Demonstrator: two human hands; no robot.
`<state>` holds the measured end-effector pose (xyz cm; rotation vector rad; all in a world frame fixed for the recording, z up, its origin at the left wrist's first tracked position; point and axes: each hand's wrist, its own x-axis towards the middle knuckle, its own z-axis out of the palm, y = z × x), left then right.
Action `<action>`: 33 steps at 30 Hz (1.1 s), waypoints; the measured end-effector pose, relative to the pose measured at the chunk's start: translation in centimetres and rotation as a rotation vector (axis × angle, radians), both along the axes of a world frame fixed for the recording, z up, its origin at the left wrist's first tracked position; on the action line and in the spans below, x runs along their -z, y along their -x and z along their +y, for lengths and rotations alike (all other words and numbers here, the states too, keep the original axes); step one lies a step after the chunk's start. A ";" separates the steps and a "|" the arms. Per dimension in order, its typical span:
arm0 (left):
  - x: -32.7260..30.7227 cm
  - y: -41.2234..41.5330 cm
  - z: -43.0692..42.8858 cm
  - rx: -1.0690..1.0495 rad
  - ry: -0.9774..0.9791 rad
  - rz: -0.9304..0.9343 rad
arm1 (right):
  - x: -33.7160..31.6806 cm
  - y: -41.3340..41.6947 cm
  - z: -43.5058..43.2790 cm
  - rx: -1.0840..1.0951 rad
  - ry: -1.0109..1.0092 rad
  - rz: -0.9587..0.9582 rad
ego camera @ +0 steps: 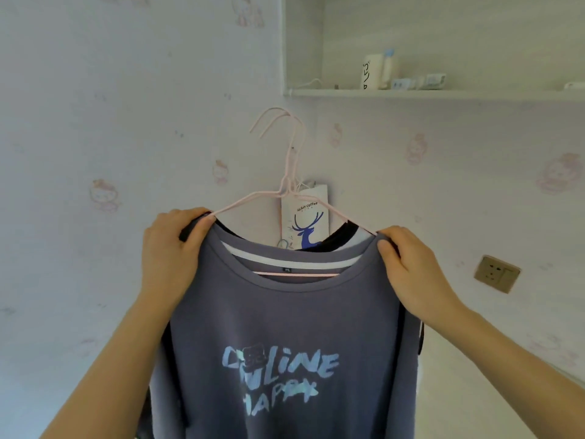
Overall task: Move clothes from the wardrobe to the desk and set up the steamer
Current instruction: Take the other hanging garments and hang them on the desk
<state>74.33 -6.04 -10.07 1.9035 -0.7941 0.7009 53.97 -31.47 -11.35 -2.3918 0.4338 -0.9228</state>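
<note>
A grey-blue T-shirt with pale blue lettering hangs in front of me on pink wire hangers, whose hooks stand free in the air before the wall. Behind it on the hangers are darker and white garments, mostly hidden. My left hand grips the clothes at the left shoulder. At the right shoulder my right hand pinches the fabric. Both arms are raised. No steamer, wardrobe or desk is in sight.
A wall with pink cartoon wallpaper fills the background. A white paper bag with a blue deer hangs on it behind the hangers. A shelf at the upper right carries a mug and small bottles. A wall socket sits at the right.
</note>
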 end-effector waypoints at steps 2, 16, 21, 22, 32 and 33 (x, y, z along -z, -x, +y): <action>-0.8 -1.6 -0.6 -0.017 -0.004 0.016 | -0.7 -1.9 -1.0 -0.002 -0.006 0.006; 6.1 -19.8 -9.6 0.155 -0.125 0.310 | 5.8 -18.8 -10.1 0.033 -0.005 0.352; 11.9 -25.2 -12.5 0.195 -0.210 0.450 | 10.9 -23.3 -12.1 0.064 -0.161 0.436; 13.0 -26.0 -12.9 0.203 -0.226 0.477 | 11.7 -24.1 -12.4 0.071 -0.190 0.445; 20.8 -31.8 -15.9 0.169 -0.355 0.731 | 19.1 -29.9 -16.6 0.144 -0.367 0.536; 21.5 -32.4 -15.8 0.181 -0.378 0.784 | 19.8 -30.4 -17.1 0.146 -0.381 0.542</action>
